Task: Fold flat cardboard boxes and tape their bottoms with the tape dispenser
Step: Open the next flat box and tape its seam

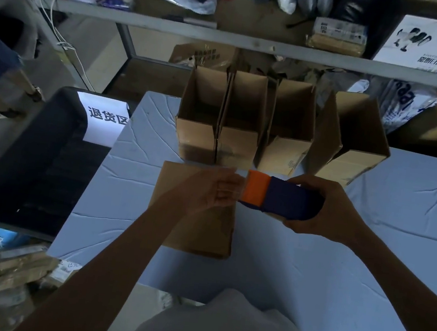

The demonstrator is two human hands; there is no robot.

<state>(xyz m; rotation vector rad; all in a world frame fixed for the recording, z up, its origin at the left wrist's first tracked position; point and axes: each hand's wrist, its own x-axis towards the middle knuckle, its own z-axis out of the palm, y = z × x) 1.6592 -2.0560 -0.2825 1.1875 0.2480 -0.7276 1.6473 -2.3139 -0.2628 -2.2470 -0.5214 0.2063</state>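
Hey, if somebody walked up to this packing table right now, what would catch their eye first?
Most likely the orange-and-blue tape dispenser at the centre, gripped by the right hand while the left hand meets its orange end above a cardboard box. Behind them, four open boxes stand in a row at the far edge of the light blue table.
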